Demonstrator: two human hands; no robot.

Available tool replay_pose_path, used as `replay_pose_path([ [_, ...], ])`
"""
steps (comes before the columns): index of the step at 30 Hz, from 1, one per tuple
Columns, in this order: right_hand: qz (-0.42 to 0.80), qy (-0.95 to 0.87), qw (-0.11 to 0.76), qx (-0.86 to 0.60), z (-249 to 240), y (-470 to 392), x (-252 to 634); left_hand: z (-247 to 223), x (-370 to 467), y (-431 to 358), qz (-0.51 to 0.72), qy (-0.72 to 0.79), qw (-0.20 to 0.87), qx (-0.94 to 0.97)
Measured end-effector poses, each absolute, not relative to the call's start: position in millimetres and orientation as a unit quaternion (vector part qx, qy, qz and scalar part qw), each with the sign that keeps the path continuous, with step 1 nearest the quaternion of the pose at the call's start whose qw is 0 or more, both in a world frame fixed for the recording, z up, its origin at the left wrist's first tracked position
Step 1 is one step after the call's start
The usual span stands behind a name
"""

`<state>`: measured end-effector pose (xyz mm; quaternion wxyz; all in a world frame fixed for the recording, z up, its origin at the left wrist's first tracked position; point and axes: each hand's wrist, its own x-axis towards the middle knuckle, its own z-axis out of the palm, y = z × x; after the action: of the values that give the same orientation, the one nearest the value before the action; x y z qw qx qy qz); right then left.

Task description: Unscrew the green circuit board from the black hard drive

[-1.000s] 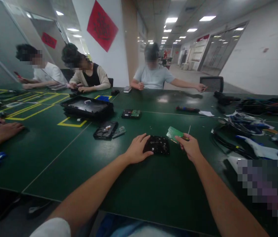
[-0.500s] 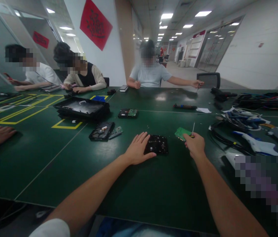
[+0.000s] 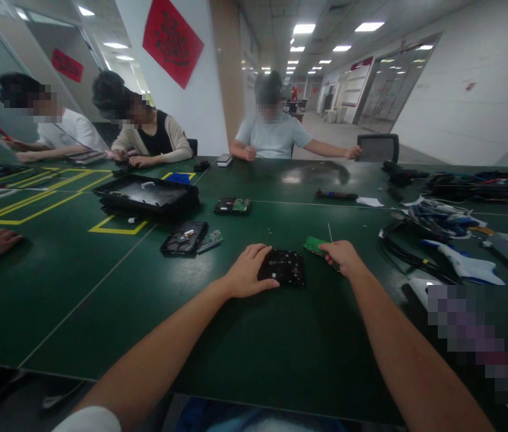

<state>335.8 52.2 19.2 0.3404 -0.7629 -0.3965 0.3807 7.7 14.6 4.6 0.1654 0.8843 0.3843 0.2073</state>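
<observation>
A black hard drive (image 3: 284, 268) lies flat on the green table. My left hand (image 3: 248, 271) spans its left end, fingers at the far edge and thumb along the near edge, closed on it. Just right of the drive, my right hand (image 3: 341, 257) pinches a green circuit board (image 3: 314, 245) between thumb and fingers. A thin metal shaft (image 3: 329, 231), apparently a screwdriver's, sticks up from that same hand; its handle is mostly hidden by the fingers. The board hangs close to the tabletop, apart from the drive.
An opened black drive casing (image 3: 185, 238) and a small circuit board (image 3: 210, 240) lie to the left. Beyond them are a black tray (image 3: 146, 195) and another drive (image 3: 232, 206). Cables (image 3: 438, 219) and a glove (image 3: 463, 262) lie at right. Several people sit around the table.
My right hand has moved left, bringing the green circuit board nearer the hard drive. The metal shaft has shifted along with it. My left hand's fingers have curled in more at the drive's edge.
</observation>
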Motion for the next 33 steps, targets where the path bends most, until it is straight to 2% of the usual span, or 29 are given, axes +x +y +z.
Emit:
replay_pose_path([
  [9,0.385,-0.409,0.331,-0.758,19.1,90.6,307.5,6.1,8.6,17.3,0.215,0.388,0.172,0.88],
  [24,0.463,-0.383,0.571,-0.56,7.5,20.5,322.2,-3.9,23.0,22.4,0.18,0.408,0.138,0.885],
  [33,0.449,-0.348,0.612,-0.551,4.4,21.2,327.3,-3.4,41.1,48.5,0.19,0.45,0.113,0.865],
])
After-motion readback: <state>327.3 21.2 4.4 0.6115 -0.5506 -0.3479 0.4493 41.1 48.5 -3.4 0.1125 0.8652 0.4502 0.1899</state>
